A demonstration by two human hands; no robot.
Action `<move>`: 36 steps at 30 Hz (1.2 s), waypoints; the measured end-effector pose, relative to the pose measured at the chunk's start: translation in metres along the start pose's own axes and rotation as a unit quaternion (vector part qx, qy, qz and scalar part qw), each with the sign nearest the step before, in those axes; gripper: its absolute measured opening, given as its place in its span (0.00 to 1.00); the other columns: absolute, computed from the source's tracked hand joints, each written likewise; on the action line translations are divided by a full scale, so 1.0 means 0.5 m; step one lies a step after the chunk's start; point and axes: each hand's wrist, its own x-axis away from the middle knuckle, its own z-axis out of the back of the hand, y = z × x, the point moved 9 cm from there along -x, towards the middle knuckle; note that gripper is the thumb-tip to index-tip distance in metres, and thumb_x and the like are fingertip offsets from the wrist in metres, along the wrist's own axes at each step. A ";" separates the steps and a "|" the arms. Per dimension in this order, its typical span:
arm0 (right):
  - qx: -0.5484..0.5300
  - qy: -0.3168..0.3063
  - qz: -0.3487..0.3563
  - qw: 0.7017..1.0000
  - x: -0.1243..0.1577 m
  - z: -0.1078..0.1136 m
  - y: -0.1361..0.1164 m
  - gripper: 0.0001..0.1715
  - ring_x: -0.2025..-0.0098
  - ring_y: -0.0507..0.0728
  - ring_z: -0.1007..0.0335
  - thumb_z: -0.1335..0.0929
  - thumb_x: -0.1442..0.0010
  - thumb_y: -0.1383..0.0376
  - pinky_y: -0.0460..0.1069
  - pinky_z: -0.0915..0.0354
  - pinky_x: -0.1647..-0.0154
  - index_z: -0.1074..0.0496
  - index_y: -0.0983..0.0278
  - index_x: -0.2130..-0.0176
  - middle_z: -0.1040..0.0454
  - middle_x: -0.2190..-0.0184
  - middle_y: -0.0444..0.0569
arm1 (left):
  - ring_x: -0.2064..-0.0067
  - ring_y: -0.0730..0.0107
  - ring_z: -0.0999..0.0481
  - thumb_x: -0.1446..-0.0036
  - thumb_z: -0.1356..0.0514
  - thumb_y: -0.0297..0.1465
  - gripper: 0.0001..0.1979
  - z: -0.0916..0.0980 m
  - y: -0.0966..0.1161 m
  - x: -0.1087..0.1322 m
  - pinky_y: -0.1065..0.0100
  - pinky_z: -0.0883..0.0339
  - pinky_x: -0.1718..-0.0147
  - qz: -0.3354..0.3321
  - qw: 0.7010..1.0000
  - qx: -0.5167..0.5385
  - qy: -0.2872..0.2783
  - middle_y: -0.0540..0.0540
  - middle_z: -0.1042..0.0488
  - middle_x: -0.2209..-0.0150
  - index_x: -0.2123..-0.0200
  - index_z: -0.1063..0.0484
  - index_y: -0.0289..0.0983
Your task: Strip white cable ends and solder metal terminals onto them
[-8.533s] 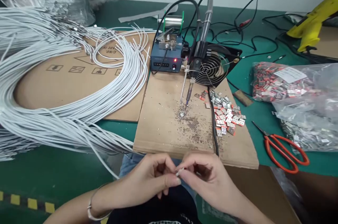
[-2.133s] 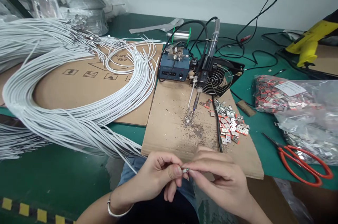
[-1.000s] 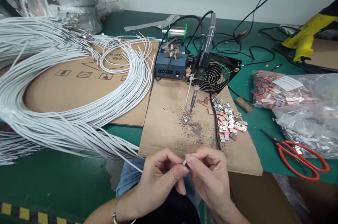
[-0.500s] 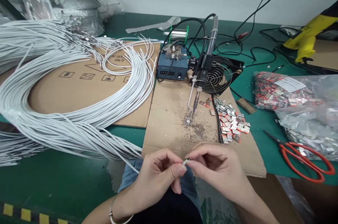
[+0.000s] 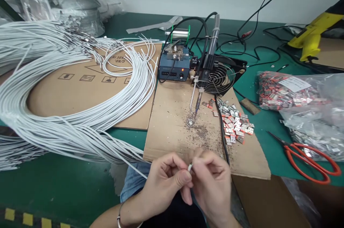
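My left hand (image 5: pixel 170 176) pinches the end of a white cable (image 5: pixel 190 167) between thumb and forefinger. A strand of that cable runs back leftward to the big bundle of white cables (image 5: pixel 107 113). My right hand (image 5: pixel 212 177) is closed at the cable's tip, its fingertips pressed about the short wire ends there; it is slightly blurred, and the wires are mostly hidden. Beyond the hands, a soldering iron (image 5: pixel 206 70) hangs in a stand, tip down, over solder crumbs (image 5: pixel 190 122) on a cardboard sheet (image 5: pixel 166 127). Loose USB plugs (image 5: pixel 236 127) lie to its right.
Behind stand a blue soldering station (image 5: pixel 172 68), a solder spool (image 5: pixel 180 34) and a black fan (image 5: pixel 220 79). At right are red-handled scissors (image 5: pixel 309 160), bags of plugs (image 5: pixel 285 91) and a yellow tool (image 5: pixel 311 38). Black cords cross the green table.
My right hand has turned more upright and drawn in toward the left, still at the cable's tip. The cable end now points more upward. A red light shows on the station.
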 end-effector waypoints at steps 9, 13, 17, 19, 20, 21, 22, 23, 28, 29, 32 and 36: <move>0.154 -0.265 -0.096 0.947 -0.017 -0.029 0.008 0.03 0.73 0.53 0.34 0.28 0.49 0.68 0.47 0.38 0.73 0.24 0.63 0.69 0.28 0.77 0.45 | 0.88 0.82 0.34 0.50 0.35 0.40 0.17 0.009 0.001 0.006 0.81 0.50 0.88 0.058 0.995 -0.016 -0.075 0.51 0.31 0.84 0.79 0.32 0.32; 0.197 -0.306 -0.072 0.929 -0.029 -0.047 -0.008 0.04 0.74 0.51 0.34 0.30 0.46 0.69 0.46 0.39 0.73 0.26 0.64 0.73 0.29 0.78 0.44 | 0.87 0.82 0.35 0.51 0.35 0.41 0.18 0.009 -0.003 0.008 0.81 0.48 0.87 0.083 0.993 -0.060 -0.065 0.52 0.32 0.86 0.79 0.33 0.32; 0.289 -0.397 -0.038 0.870 -0.031 -0.058 -0.030 0.05 0.71 0.52 0.34 0.29 0.46 0.68 0.47 0.40 0.71 0.27 0.64 0.73 0.29 0.76 0.43 | 0.87 0.81 0.35 0.54 0.35 0.45 0.21 0.005 -0.006 0.013 0.81 0.46 0.87 0.115 0.985 -0.110 -0.065 0.52 0.32 0.85 0.78 0.31 0.32; 0.291 -0.426 -0.011 0.857 -0.026 -0.062 -0.042 0.06 0.71 0.52 0.35 0.30 0.44 0.69 0.47 0.41 0.71 0.28 0.64 0.74 0.31 0.77 0.43 | 0.86 0.81 0.34 0.53 0.36 0.45 0.20 0.003 -0.010 0.014 0.81 0.46 0.87 0.124 0.982 -0.118 -0.077 0.52 0.32 0.85 0.77 0.31 0.32; 0.272 -0.425 0.002 0.863 -0.024 -0.063 -0.048 0.07 0.72 0.51 0.36 0.31 0.43 0.69 0.47 0.42 0.72 0.28 0.64 0.74 0.31 0.77 0.43 | 0.86 0.82 0.35 0.51 0.36 0.44 0.19 0.000 -0.012 0.013 0.82 0.47 0.87 0.122 0.983 -0.108 -0.088 0.52 0.32 0.85 0.77 0.30 0.31; 0.241 -0.413 0.011 0.878 -0.023 -0.063 -0.051 0.08 0.73 0.51 0.37 0.31 0.43 0.70 0.47 0.42 0.73 0.28 0.64 0.74 0.32 0.78 0.43 | 0.87 0.82 0.35 0.50 0.37 0.43 0.19 -0.005 -0.013 0.011 0.82 0.47 0.87 0.115 0.984 -0.090 -0.103 0.52 0.32 0.85 0.77 0.31 0.31; 0.199 -0.390 0.013 0.899 -0.022 -0.061 -0.052 0.08 0.74 0.50 0.37 0.31 0.44 0.71 0.47 0.43 0.74 0.27 0.64 0.74 0.32 0.78 0.43 | 0.87 0.83 0.36 0.49 0.37 0.42 0.18 -0.010 -0.014 0.009 0.82 0.47 0.87 0.104 0.985 -0.069 -0.119 0.52 0.32 0.85 0.77 0.31 0.31; 0.144 -0.354 0.007 0.924 -0.022 -0.055 -0.048 0.08 0.75 0.50 0.38 0.31 0.45 0.72 0.47 0.44 0.75 0.27 0.63 0.74 0.32 0.78 0.43 | 0.88 0.83 0.36 0.49 0.36 0.42 0.18 -0.014 -0.014 0.007 0.82 0.47 0.87 0.093 0.985 -0.048 -0.134 0.52 0.32 0.85 0.77 0.31 0.31; -0.072 -0.193 -0.039 0.978 0.000 -0.035 0.011 0.05 0.76 0.50 0.41 0.29 0.47 0.70 0.47 0.45 0.76 0.25 0.59 0.72 0.35 0.78 0.41 | 0.88 0.83 0.36 0.51 0.36 0.44 0.21 -0.023 -0.019 -0.006 0.82 0.48 0.87 0.057 0.987 -0.012 -0.148 0.51 0.32 0.86 0.80 0.34 0.31; -0.082 -0.179 -0.040 0.980 0.006 -0.038 0.018 0.04 0.77 0.50 0.41 0.29 0.47 0.68 0.47 0.45 0.76 0.26 0.58 0.72 0.36 0.78 0.41 | 0.88 0.83 0.36 0.51 0.36 0.44 0.21 -0.025 -0.019 -0.006 0.82 0.47 0.87 0.054 0.988 -0.009 -0.147 0.51 0.32 0.86 0.80 0.34 0.31; -0.107 -0.125 -0.036 0.986 0.009 -0.036 0.017 0.10 0.78 0.50 0.45 0.31 0.44 0.58 0.47 0.44 0.77 0.32 0.57 0.75 0.42 0.81 0.39 | 0.88 0.83 0.36 0.49 0.37 0.42 0.19 -0.032 -0.017 0.001 0.82 0.44 0.87 0.051 0.986 0.000 -0.157 0.52 0.33 0.85 0.78 0.33 0.31; 0.065 -0.014 0.037 0.997 -0.035 0.054 -0.036 0.19 0.80 0.52 0.46 0.39 0.39 0.51 0.48 0.42 0.79 0.39 0.58 0.76 0.47 0.84 0.39 | 0.88 0.84 0.35 0.46 0.38 0.37 0.14 -0.014 0.014 0.019 0.85 0.49 0.89 0.027 0.988 0.019 -0.148 0.52 0.32 0.85 0.77 0.31 0.32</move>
